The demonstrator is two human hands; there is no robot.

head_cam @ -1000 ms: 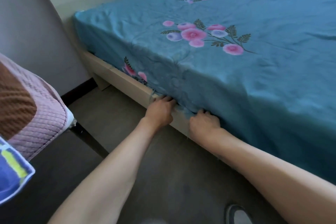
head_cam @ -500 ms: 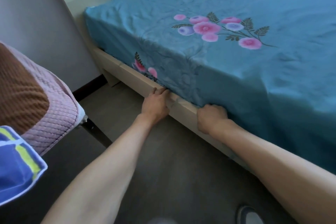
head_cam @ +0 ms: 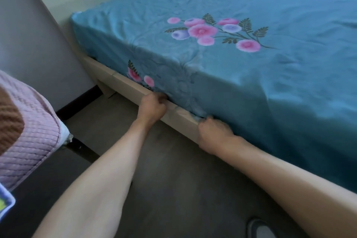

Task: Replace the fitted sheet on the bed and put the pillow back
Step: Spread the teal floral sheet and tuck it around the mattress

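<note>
Down at the bed's side, both hands work the lower hem of the teal fitted sheet [head_cam: 222,75] printed with pink and lilac flowers.

Stretched over the mattress, the sheet covers the top and hangs down the near side to the pale wooden bed frame [head_cam: 123,83]. The left hand [head_cam: 152,107] has its fingers curled, pinching the sheet's edge where cloth meets the frame rail. The right hand [head_cam: 214,131], a little blurred, sits further along the same rail with fingers curled into the bunched hem, gripping it. Between the two hands a bare stretch of rail shows. At the left edge lies a pink quilted pad [head_cam: 29,131] with a brown knitted cloth [head_cam: 9,121] on it. A dark shoe [head_cam: 259,228] stands on the grey floor [head_cam: 173,179] below the right forearm.
</note>
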